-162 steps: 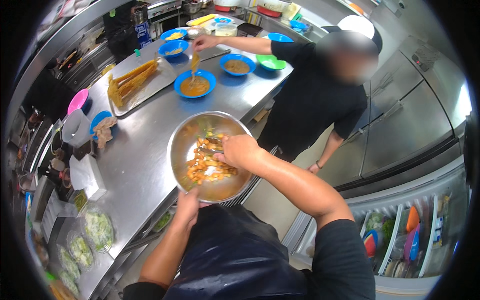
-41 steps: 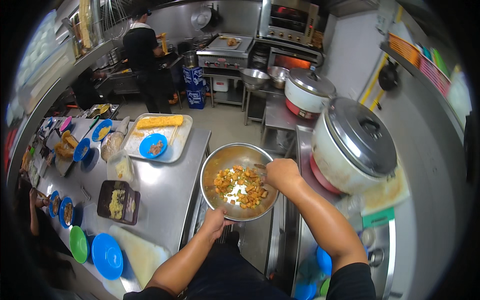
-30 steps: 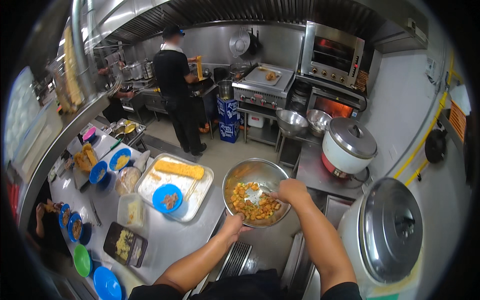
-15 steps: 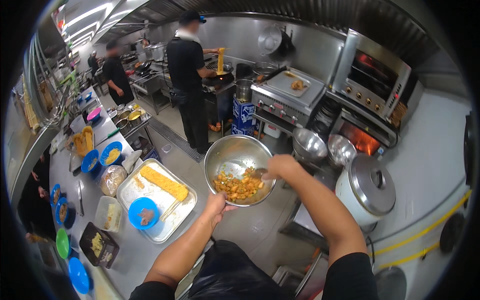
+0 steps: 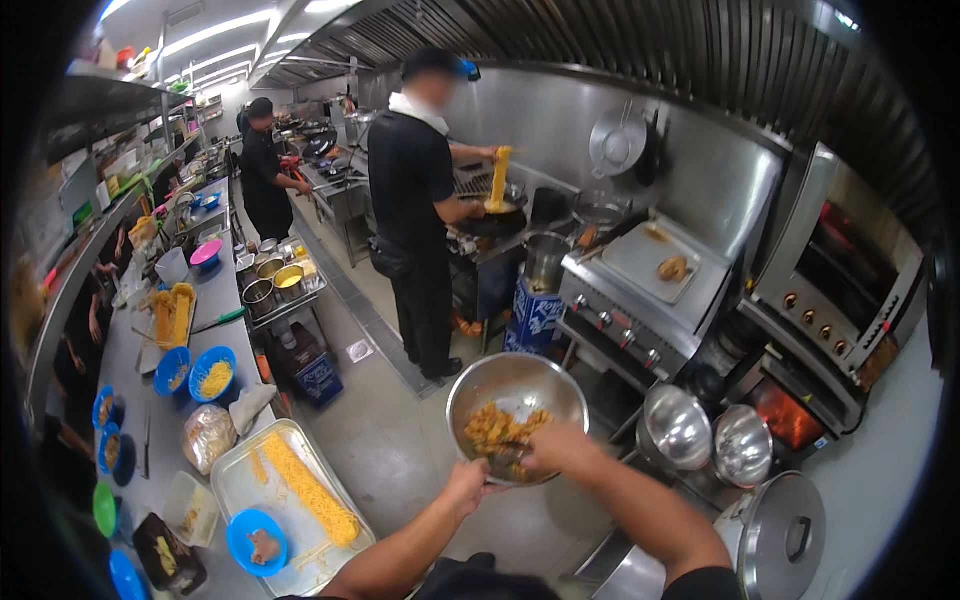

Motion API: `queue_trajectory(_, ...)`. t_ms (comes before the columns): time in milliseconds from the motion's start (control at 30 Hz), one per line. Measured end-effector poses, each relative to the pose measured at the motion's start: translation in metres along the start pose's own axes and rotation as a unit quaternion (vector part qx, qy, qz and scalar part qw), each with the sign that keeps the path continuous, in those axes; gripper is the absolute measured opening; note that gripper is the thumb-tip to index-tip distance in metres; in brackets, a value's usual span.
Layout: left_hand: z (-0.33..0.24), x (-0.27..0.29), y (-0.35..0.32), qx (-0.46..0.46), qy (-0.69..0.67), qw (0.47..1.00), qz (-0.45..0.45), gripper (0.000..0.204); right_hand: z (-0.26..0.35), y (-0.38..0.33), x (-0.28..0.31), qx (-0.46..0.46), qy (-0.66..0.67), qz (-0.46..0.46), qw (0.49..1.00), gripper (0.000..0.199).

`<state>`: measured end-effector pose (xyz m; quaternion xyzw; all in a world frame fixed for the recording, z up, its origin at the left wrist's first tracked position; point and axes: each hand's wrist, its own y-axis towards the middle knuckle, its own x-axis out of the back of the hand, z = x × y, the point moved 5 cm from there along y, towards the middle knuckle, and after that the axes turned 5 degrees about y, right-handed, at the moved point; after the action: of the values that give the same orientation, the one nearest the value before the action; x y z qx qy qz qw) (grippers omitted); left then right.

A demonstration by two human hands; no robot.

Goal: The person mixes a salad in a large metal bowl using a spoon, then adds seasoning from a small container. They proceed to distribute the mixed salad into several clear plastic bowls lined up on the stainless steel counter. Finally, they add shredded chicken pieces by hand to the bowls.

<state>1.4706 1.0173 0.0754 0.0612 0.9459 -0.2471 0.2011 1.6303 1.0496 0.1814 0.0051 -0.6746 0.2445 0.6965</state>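
Note:
A large stainless steel mixing bowl (image 5: 510, 383) is held up in front of me, tipped a little so its inside shows. Golden-brown food chunks with green bits (image 5: 497, 424) lie in its lower part. My left hand (image 5: 468, 485) grips the near rim, fingers under the bowl. Inside the bowl, my right hand (image 5: 560, 448) is closed on a metal utensil (image 5: 512, 446) that looks like a spoon, mostly hidden by the hand and food.
On the left counter are a metal tray (image 5: 345, 488) with yellow noodle-like strips, a blue bowl (image 5: 257, 540) and a bagged item (image 5: 209, 436). Ahead, a co-worker (image 5: 412, 190) lifts yellow food over a wok. To the right stand a griddle (image 5: 625, 262), two steel bowls (image 5: 678, 424) and a lidded cooker (image 5: 788, 535).
My view has tilted up, so the bowl sits lower in the picture. My right hand has moved down into the bowl, from the right rim toward the food, which has been pushed together.

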Motion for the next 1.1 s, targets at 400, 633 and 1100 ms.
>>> queue_trajectory(400, -0.030, -0.010, 0.164, 0.043, -0.025, 0.997, -0.052, 0.055, -0.088, 0.170, 0.051, 0.100, -0.049, 0.050, 0.992, 0.050)
queue_trajectory(633, -0.087, -0.037, 0.238, -0.006, -0.062, 0.989, -0.133, 0.049, -0.182, 0.234, 0.133, 0.115, -0.037, -0.039, 0.992, 0.059)
queue_trajectory(1100, -0.091, -0.075, 0.336, -0.023, -0.083, 0.977, -0.196, 0.056, -0.249, 0.303, 0.144, 0.110, 0.155, -0.032, 0.981, 0.076)
